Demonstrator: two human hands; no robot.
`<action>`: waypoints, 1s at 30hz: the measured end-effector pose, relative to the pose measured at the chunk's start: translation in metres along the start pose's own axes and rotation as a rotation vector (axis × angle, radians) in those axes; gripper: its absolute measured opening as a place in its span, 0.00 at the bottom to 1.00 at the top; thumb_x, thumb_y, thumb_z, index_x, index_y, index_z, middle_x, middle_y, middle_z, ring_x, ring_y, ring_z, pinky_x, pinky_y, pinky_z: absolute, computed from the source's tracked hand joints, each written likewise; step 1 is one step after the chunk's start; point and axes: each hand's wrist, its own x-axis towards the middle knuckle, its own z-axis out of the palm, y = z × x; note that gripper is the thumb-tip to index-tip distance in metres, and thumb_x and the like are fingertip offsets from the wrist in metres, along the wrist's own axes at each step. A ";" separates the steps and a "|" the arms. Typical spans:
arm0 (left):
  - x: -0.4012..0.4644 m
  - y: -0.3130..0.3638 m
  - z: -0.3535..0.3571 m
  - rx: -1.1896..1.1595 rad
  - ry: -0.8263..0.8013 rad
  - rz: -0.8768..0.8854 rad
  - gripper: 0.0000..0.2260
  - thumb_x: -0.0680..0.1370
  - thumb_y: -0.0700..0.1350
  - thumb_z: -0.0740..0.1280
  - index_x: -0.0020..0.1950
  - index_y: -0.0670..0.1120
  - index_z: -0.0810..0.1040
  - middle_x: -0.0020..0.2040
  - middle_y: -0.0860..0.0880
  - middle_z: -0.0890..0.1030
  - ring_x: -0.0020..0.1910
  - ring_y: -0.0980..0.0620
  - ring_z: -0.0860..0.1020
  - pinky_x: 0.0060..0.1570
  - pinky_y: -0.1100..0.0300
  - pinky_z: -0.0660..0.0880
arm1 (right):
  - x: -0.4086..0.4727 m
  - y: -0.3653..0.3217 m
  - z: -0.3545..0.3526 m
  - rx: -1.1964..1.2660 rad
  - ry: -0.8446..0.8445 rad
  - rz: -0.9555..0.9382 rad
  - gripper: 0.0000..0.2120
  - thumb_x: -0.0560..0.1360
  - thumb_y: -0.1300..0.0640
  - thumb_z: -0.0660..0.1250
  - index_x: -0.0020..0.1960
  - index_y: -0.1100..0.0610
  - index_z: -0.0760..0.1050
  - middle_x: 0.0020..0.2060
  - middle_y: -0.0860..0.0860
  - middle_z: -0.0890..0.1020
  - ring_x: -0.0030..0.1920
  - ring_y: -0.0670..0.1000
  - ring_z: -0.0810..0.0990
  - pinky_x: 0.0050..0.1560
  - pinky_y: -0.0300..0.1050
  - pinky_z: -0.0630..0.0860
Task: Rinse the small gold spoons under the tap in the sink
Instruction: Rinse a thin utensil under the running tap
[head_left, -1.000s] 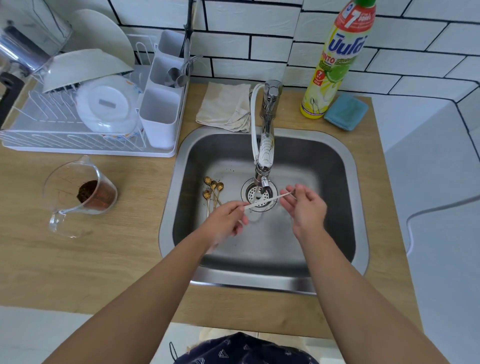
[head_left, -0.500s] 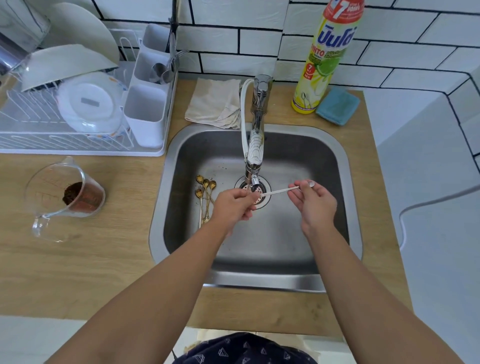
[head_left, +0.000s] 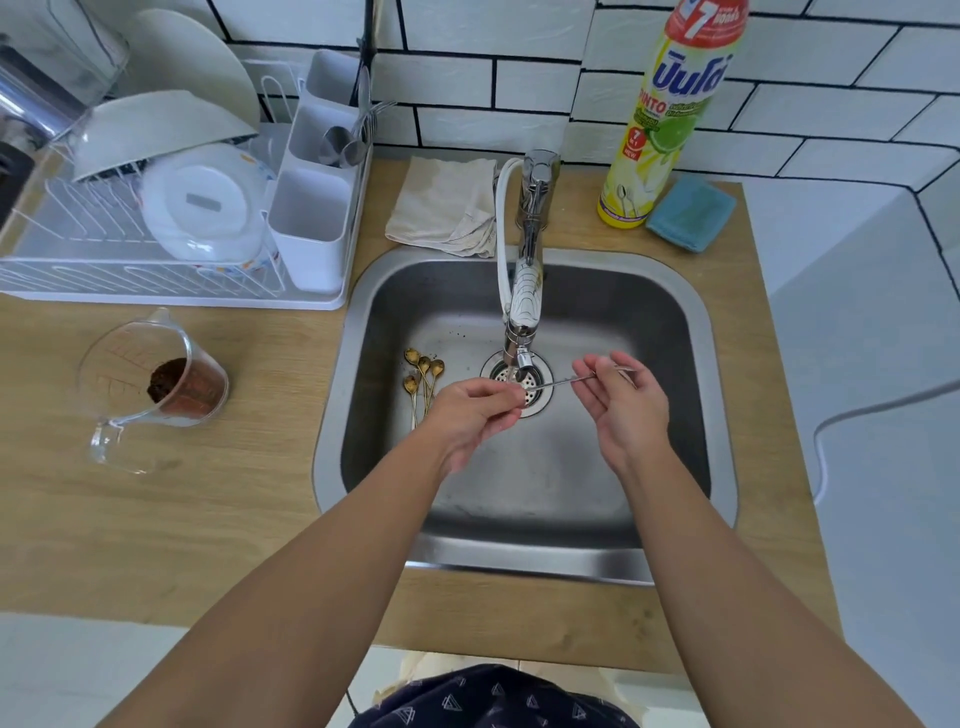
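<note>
Both of my hands hold one thin spoon (head_left: 558, 383) level under the tap (head_left: 524, 322), over the drain (head_left: 519, 382) of the steel sink (head_left: 675, 322). My left hand (head_left: 475, 410) pinches one end of it. My right hand (head_left: 626, 400) pinches the other end between thumb and fingers. The held spoon looks pale and silvery. Several small gold spoons (head_left: 423, 382) lie together on the sink floor, left of the drain and just beyond my left hand.
A white dish rack (head_left: 171, 208) with bowls and a cutlery holder stands at the back left. A glass measuring jug (head_left: 150, 384) with brown contents sits left of the sink. Behind the sink lie a folded cloth (head_left: 447, 205), a detergent bottle (head_left: 665, 109) and a blue sponge (head_left: 691, 213).
My right hand slid outward along the spoon toward the right. My left hand kept its hold near the drain. The camera view shifted slightly.
</note>
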 end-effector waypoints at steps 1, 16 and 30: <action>0.002 0.001 -0.001 -0.008 0.015 0.001 0.06 0.71 0.34 0.76 0.37 0.44 0.86 0.40 0.44 0.86 0.35 0.53 0.84 0.36 0.66 0.80 | 0.000 0.000 0.001 0.001 -0.019 0.012 0.07 0.83 0.66 0.64 0.60 0.60 0.72 0.49 0.58 0.85 0.45 0.50 0.89 0.46 0.45 0.85; -0.010 -0.003 -0.010 1.014 -0.021 0.334 0.10 0.84 0.50 0.60 0.54 0.49 0.80 0.39 0.52 0.78 0.36 0.54 0.73 0.33 0.62 0.68 | -0.003 0.011 0.015 -0.020 0.080 0.036 0.02 0.80 0.64 0.69 0.50 0.60 0.76 0.42 0.55 0.86 0.40 0.47 0.87 0.41 0.41 0.84; -0.043 -0.012 -0.043 1.109 -0.033 0.172 0.12 0.85 0.48 0.52 0.52 0.45 0.72 0.37 0.47 0.73 0.34 0.51 0.68 0.34 0.55 0.65 | -0.014 0.046 0.027 -0.295 -0.025 0.175 0.05 0.75 0.62 0.76 0.49 0.57 0.82 0.35 0.47 0.88 0.37 0.42 0.86 0.44 0.37 0.77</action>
